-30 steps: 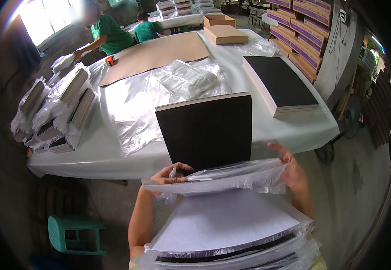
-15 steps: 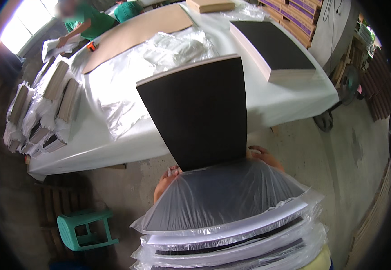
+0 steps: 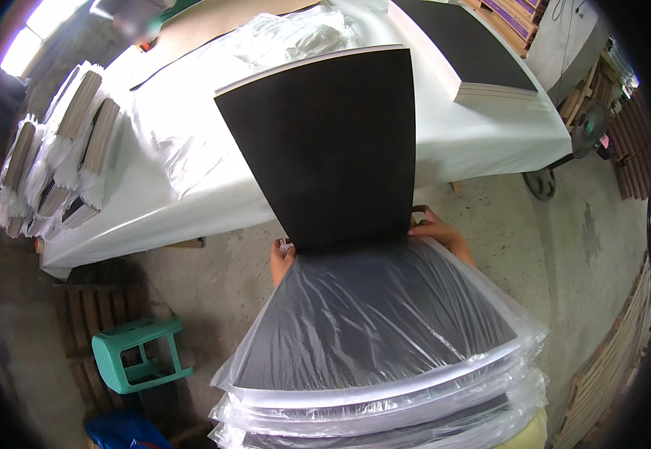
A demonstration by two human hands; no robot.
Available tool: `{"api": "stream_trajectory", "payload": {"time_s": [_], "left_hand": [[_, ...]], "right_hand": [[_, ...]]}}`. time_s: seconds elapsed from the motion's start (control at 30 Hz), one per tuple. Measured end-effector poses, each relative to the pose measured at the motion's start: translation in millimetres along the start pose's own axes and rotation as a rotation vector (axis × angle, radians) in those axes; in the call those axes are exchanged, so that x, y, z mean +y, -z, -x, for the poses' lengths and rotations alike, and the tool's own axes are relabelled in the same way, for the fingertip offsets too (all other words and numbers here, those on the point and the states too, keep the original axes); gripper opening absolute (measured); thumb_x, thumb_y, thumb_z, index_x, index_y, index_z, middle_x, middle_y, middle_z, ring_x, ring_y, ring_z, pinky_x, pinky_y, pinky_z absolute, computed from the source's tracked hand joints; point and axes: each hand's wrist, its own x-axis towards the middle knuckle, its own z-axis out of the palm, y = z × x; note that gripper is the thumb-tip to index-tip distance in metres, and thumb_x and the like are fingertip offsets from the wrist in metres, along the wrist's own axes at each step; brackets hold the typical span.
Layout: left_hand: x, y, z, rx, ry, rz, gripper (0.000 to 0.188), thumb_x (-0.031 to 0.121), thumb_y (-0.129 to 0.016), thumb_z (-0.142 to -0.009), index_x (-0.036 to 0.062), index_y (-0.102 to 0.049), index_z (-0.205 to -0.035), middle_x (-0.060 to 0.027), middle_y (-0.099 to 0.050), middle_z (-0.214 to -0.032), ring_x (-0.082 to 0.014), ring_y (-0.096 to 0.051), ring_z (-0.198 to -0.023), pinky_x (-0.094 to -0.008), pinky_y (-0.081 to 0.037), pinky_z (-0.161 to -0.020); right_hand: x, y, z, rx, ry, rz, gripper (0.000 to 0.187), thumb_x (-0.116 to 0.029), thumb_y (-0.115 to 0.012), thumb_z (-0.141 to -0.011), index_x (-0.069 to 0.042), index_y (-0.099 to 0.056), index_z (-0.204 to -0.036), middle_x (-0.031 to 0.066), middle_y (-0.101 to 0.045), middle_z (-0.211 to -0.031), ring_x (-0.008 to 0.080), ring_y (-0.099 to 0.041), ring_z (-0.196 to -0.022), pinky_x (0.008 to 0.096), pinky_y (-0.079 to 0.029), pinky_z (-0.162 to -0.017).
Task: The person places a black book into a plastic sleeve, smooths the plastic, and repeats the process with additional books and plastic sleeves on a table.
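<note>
A stack of black-faced sheets [image 3: 325,150] with pale edges reaches from in front of me toward the table. Its near part lies under a clear plastic bag [image 3: 370,322], and the far part is bare. At the left side of the bag's mouth, my left hand [image 3: 282,262] pinches the gathered film. My right hand [image 3: 437,230] has its fingers bent at the opposite edge, closed on the bag's rim. Beneath are several more film-wrapped stacks [image 3: 385,415], piled close to my body.
A table with a pale cover [image 3: 153,228] stands ahead. On it are another black-topped stack [image 3: 475,52], crumpled clear film [image 3: 295,37] and wrapped bundles [image 3: 59,150]. A green stool [image 3: 134,355] is at left, a fan [image 3: 587,127] at right, a person [image 3: 134,19] at far left.
Both hands have moved forward with the bag's mouth. The film now lies flatter, with a longer wrapped stretch showing. My view has tipped down, so the table sits higher in it.
</note>
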Motion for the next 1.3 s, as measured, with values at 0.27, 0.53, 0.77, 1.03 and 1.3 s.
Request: {"api": "stream_trajectory", "payload": {"time_s": [0.27, 0.53, 0.77, 1.03, 1.3], "left_hand": [[29.0, 82.7, -18.8, 0.289, -0.160, -0.858, 0.027, 0.021, -0.058, -0.077, 0.0080, -0.055, -0.100, -0.0180, -0.060, -0.090, -0.0346, -0.058, -0.081, -0.0413, -0.046, -0.071], [261.6, 109.9, 33.1, -0.224, -0.678, 0.145, 0.080, 0.070, -0.036, -0.076, 0.0104, -0.034, -0.129, -0.0122, -0.048, -0.114, -0.0160, -0.050, -0.082, -0.0271, -0.045, -0.068], [318.0, 11.3, 70.6, -0.542, -0.746, 0.683, 0.092, 0.077, -0.024, -0.071, 0.0144, -0.011, -0.137, -0.0146, -0.030, -0.127, -0.0256, -0.039, -0.112, -0.0396, -0.035, -0.092], [279.8, -8.3, 76.8, -0.527, -0.681, 0.587, 0.030, 0.011, -0.055, -0.085, 0.0012, -0.049, -0.113, -0.0093, -0.047, -0.111, -0.0130, -0.047, -0.097, -0.0248, -0.038, -0.082], [269.2, -7.0, 74.9, -0.376, -0.482, 0.982, 0.022, 0.017, -0.048, -0.089, -0.0034, -0.056, -0.090, -0.0038, -0.055, -0.069, -0.0126, -0.056, -0.075, -0.0259, -0.045, -0.078]], "right_hand": [[-32.7, 28.6, 11.0, 0.133, 0.068, 0.569, 0.097, -0.036, -0.077, -0.058, 0.000, -0.025, -0.131, 0.0192, -0.053, -0.106, 0.0247, -0.055, -0.089, 0.0327, -0.044, -0.078], [-226.5, -3.9, 72.0, -0.053, 0.532, 0.693, 0.051, -0.023, -0.074, -0.065, -0.009, -0.054, -0.110, 0.0011, -0.058, -0.084, 0.0104, -0.054, -0.081, 0.0241, -0.042, -0.068], [-285.9, -133.8, 72.3, -0.039, 1.086, 0.377, 0.061, -0.040, -0.077, -0.061, -0.011, -0.052, -0.109, -0.0014, -0.053, -0.097, 0.0107, -0.048, -0.084, 0.0265, -0.039, -0.066], [-235.9, -140.6, 61.2, 0.126, 1.042, -0.207, 0.007, -0.002, -0.062, -0.078, -0.003, -0.056, -0.081, 0.0015, -0.053, -0.082, 0.0055, -0.052, -0.077, 0.0179, -0.042, -0.064], [-235.3, -134.7, 66.1, 0.308, 1.001, -0.175, 0.011, 0.002, -0.061, -0.077, -0.001, -0.060, -0.088, 0.0063, -0.065, -0.080, 0.0048, -0.053, -0.061, 0.0169, -0.045, -0.056]]}}
